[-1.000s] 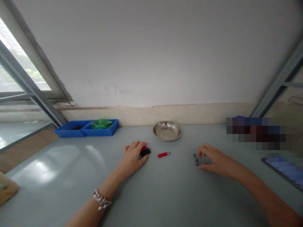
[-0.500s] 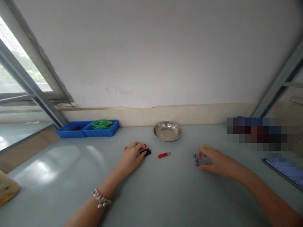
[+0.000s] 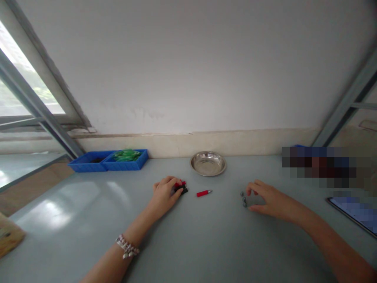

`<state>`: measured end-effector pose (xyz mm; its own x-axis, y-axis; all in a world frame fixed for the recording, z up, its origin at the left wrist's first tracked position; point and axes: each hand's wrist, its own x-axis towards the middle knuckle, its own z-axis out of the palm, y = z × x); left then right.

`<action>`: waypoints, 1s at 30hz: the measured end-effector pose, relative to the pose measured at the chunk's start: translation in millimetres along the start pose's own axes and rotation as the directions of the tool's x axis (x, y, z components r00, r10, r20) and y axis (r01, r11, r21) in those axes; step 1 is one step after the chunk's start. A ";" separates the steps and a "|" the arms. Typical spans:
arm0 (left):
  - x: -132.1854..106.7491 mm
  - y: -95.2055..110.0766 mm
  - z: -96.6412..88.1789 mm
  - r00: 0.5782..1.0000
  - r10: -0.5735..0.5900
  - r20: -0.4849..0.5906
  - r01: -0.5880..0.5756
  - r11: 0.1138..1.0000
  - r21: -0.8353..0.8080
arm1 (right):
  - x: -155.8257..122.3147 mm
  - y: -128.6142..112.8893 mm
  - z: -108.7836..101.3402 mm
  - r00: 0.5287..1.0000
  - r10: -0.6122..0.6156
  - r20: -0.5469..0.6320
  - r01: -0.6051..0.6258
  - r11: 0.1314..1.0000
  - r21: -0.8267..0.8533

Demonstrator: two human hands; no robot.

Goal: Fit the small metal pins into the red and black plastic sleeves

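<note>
My left hand [image 3: 165, 194] rests on the tabletop, its fingers curled over several short red and black pieces [image 3: 180, 186] that look like pen barrels and are partly hidden beneath it. Just right of them lies a red pen barrel [image 3: 202, 193] with a silver tip. Farther right, my right hand [image 3: 262, 197] has thumb and forefinger apart, with nothing visible between them. Small silver pieces [image 3: 244, 201], which look like pen tips, lie on the table just left of its fingertips.
A round steel dish [image 3: 193, 167] stands near the wall. Two blue trays [image 3: 126, 167] sit at the back left, one with green pieces. A tablet or phone [image 3: 353, 216] lies at the right, beside a pixelated area. A wooden item [image 3: 11, 236] is at the left edge.
By my left fingers, the red and black pieces have shifted slightly, and more red shows. My right hand has hardly moved.
</note>
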<state>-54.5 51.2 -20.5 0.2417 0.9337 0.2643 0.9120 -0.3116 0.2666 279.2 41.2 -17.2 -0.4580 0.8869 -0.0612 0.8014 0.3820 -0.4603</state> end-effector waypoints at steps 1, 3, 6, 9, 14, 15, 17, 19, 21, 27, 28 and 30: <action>-0.4 0.0 -0.1 1.000 0.003 0.003 -0.003 1.000 -0.001 | -0.2 0.8 -0.1 1.000 -0.001 -0.001 0.001 1.000 0.003; -1.3 -0.1 0.1 1.000 0.009 0.012 -0.009 1.000 0.000 | -0.2 2.2 -0.3 1.000 0.004 -0.003 -0.004 1.000 0.003; -2.2 -0.6 1.4 1.000 0.015 0.027 -0.015 1.000 0.006 | 0.7 3.2 -0.3 1.000 0.010 0.004 -0.010 1.000 -0.008; -2.6 -1.3 2.9 0.999 0.017 0.035 -0.018 1.000 0.013 | 1.9 2.9 0.5 1.000 -0.014 0.022 0.014 1.000 -0.007; -3.2 -1.1 3.3 0.999 0.017 0.036 -0.018 1.000 0.023 | 5.2 2.8 4.7 0.998 -0.062 0.006 0.062 0.998 -0.017; -3.3 -1.0 3.2 0.999 0.018 0.033 -0.019 1.000 0.024 | 6.4 3.0 5.9 0.997 -0.072 -0.001 0.072 0.997 -0.018; -3.5 -1.1 3.2 0.999 0.020 0.031 -0.021 0.999 0.027 | 8.9 3.2 8.2 0.996 -0.084 -0.016 0.084 0.996 -0.014; -3.4 -1.6 3.4 0.999 0.023 0.031 -0.024 0.999 0.028 | 10.9 3.1 9.8 0.996 -0.080 -0.033 0.079 0.997 -0.011; -3.0 -2.3 3.6 0.999 0.025 0.030 -0.026 0.999 0.029 | 11.8 2.8 10.3 0.996 -0.071 -0.046 0.071 0.997 -0.013; -5.0 3.8 0.7 0.999 0.037 0.003 -0.038 0.998 0.044 | 9.2 5.3 7.9 0.994 -0.072 -0.081 0.070 0.997 -0.027; -6.3 7.2 0.1 0.999 0.053 -0.005 -0.053 0.997 0.051 | 8.9 5.7 7.0 0.993 -0.067 -0.097 0.064 0.997 -0.032; -9.1 15.8 -0.2 0.995 0.098 -0.019 -0.096 0.993 0.071 | 8.7 5.2 5.0 0.988 -0.061 -0.141 0.055 0.998 -0.043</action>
<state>-42.3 37.8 -18.6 0.3236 0.8952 0.3064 0.9058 -0.3867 0.1732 277.5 49.5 -24.6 -0.4468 0.8899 0.0921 0.7910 0.4411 -0.4240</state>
